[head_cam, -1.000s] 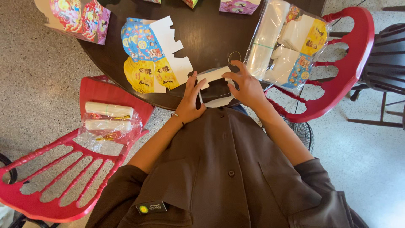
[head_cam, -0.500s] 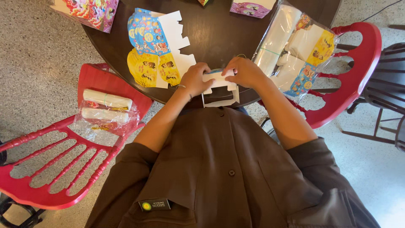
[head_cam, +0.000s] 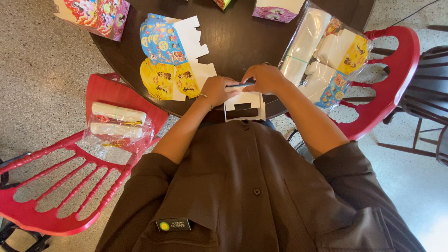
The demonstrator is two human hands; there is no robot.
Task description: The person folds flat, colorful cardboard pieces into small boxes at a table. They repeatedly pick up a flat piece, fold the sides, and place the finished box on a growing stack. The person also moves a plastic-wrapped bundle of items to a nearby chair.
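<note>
My left hand [head_cam: 216,90] and my right hand [head_cam: 264,78] both grip a flat white cardboard box blank [head_cam: 243,101] at the near edge of a round dark wooden table [head_cam: 238,37]. The blank's white inner side faces up and its flaps hang over the table edge toward my brown shirt. To the left of my left hand lie two unfolded box blanks, one blue [head_cam: 162,41] and one yellow [head_cam: 164,80], printed with cartoon pictures.
A clear plastic bag of flat blanks [head_cam: 322,56] lies on the table's right, over a red chair [head_cam: 394,70]. A second red chair [head_cam: 70,186] at left holds a bag of white rolls [head_cam: 116,126]. Folded colourful boxes [head_cam: 95,14] stand at the table's far edge.
Both hands have come together on the white blank and lifted it at the table edge. The view has shifted, so the table sits lower in the frame.
</note>
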